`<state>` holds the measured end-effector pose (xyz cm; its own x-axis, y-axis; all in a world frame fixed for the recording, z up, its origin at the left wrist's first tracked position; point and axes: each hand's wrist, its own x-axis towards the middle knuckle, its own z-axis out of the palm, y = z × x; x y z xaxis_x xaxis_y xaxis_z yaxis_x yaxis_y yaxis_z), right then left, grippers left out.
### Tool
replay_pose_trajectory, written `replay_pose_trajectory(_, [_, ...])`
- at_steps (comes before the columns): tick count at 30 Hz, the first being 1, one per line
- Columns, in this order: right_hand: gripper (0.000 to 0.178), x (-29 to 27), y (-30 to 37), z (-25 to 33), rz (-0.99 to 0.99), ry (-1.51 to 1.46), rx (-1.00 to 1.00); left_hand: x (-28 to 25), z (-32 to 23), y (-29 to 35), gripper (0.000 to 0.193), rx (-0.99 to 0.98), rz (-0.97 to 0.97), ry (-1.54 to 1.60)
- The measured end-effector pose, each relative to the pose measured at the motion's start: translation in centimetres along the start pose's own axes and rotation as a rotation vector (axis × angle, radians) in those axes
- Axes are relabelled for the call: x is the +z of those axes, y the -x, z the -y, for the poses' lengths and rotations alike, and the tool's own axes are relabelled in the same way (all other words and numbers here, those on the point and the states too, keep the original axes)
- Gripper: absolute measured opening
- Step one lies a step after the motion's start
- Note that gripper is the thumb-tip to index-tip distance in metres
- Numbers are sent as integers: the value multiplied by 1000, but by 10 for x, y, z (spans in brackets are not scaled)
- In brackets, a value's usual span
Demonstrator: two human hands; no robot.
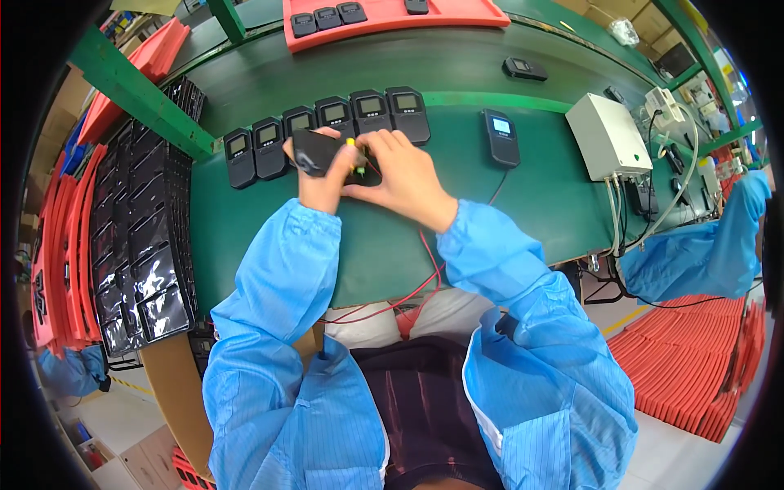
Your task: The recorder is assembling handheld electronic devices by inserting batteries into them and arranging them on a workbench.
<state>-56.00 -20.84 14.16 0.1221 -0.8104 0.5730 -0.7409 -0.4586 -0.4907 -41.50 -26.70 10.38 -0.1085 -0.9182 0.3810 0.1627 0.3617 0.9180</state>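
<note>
Both hands meet over the green worktop (490, 212). The left hand (322, 184) grips a black handheld device (320, 153), back side up. Its long axis runs roughly across the person's front, one end pointing to their left and slightly toward them. The right hand (400, 175) pinches a small yellow-green probe (354, 155) against the device's right end, and a red wire (425, 269) trails from there back over the worktop edge toward the person's lap.

Just beyond the hands stands a row of six matching devices (327, 126), screens up, side by side in a shallow arc. A seventh (501, 137) with a lit blue screen lies apart to the right, and an eighth (524, 69) farther back.

A red tray (457, 16) at the far edge carries four more devices. A white box (608, 135) with cables sits at the right. Stacks of black plastic trays (143, 237) and red trays (73, 237) line the left side; more red trays (694, 367) are piled on the floor to the right. Another person's blue sleeve (710, 245) shows at right.
</note>
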Motion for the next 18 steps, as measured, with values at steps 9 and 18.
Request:
replay_pose_trajectory(9, [41,-3,4,-4,101,-8,23,12,-4,13,62,209,113,-129])
replay_pose_trajectory(18, [27,-1,-2,-7,99,-291,129,-10,5,-6,51,-50,-31,55])
